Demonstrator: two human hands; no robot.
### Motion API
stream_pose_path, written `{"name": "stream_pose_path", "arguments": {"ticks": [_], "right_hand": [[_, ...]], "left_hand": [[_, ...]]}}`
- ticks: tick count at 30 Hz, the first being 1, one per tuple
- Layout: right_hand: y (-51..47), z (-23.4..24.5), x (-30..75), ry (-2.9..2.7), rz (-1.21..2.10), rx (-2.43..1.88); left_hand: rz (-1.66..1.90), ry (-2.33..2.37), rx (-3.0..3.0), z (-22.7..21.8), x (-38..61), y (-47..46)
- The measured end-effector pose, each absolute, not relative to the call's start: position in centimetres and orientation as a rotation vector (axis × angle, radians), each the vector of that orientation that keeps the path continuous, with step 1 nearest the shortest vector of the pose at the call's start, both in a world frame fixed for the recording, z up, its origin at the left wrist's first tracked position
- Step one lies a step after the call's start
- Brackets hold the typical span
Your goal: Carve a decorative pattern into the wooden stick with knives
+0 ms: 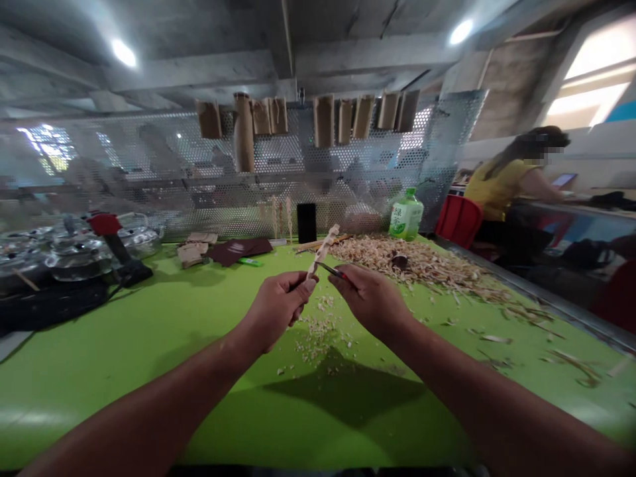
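Note:
My left hand (284, 301) is closed round the lower end of a slim, pale carved wooden stick (325, 246), which slants up and to the right. In my right hand (372, 298) is a carving knife (334, 271) with a dark and red handle. Its blade points left and meets the stick just above my left fingers; whether it cuts in cannot be told. Small wood chips (322, 331) lie scattered on the green table (209, 411) below both hands.
A heap of wood shavings (422, 262) spreads at the right, beside a green bottle (406, 215). A phone (307, 223) and thin carved sticks (289, 218) stand against the perforated metal screen (199, 192). Metal pots (74, 255) are at left. Another person (507, 179) sits at right.

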State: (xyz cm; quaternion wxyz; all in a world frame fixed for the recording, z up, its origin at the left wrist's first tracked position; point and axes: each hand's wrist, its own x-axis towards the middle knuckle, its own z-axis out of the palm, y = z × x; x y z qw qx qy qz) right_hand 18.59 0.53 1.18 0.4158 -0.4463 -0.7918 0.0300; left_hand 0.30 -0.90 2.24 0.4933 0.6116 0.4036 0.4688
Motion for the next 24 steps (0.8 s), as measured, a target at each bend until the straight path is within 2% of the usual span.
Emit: {"name": "stream_pose_path", "arguments": {"ticks": [7,16,24], "right_hand": [[1.22,1.54,19.43,-1.713,0.134,-1.064],[0.83,1.21,18.91,-1.780,0.248,-1.020],[1.19,0.93,19.04,-1.797,0.208,-1.074]], "left_hand": [[1.167,0.981,1.452,2.33,0.21,-0.79],[1.187,1.071,1.472,2.63,0.51,-0.94],[1.162,1.058,1.495,2.34,0.43,-0.91]]}}
